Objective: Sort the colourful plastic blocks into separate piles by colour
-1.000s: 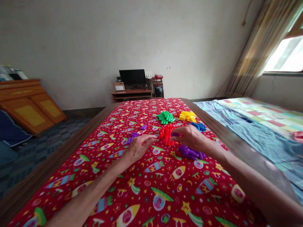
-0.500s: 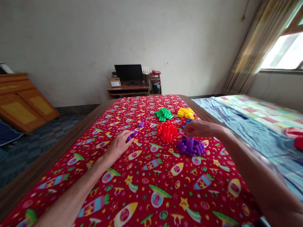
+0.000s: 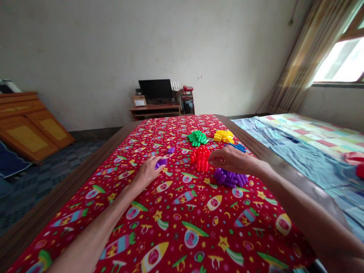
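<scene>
Tablecloth (image 3: 182,212), R hand (image 3: 234,160) nearer red blocks (image 3: 200,159)

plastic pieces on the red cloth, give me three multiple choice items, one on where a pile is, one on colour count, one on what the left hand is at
1. Which pile lies between the left hand and the right hand?
a) the yellow pile
b) the red pile
c) the green pile

2. How many pile colours show on the printed red cloth?
a) three
b) four
c) five

3. What are the left hand's fingertips at?
a) a small purple piece
b) the green pile
c) the yellow pile

Answers:
1 b, the red pile sits just beyond the right hand's fingertips.
2 c, red, green, yellow, purple and a blue pile show.
3 a, that piece lies right at the fingertips.
</scene>
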The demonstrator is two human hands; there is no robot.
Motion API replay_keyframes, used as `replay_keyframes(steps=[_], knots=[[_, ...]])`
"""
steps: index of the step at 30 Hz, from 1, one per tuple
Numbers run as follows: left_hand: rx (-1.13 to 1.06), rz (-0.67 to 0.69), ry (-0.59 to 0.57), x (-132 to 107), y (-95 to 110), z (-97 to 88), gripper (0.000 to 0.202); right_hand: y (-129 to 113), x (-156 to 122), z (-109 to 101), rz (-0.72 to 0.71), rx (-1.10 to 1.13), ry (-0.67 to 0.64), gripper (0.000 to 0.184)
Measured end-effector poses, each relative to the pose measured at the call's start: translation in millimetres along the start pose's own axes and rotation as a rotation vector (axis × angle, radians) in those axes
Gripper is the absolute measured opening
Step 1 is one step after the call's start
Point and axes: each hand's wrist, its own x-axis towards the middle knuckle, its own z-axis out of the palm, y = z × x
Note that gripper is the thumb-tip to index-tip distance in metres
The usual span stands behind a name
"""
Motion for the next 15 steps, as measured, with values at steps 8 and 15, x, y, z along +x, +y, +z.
replay_keyframes(steps=[8, 15], knots=[[-0.522, -0.123, -0.205, -14, 66, -16.9, 0.052, -15, 8, 39, -0.144, 0.072, 0.227, 0.024], [-0.661, -0.037, -0.386, -29, 109, -4.8, 0.046, -29, 16, 53, -0.103, -0.103, -0.002, 0.021]])
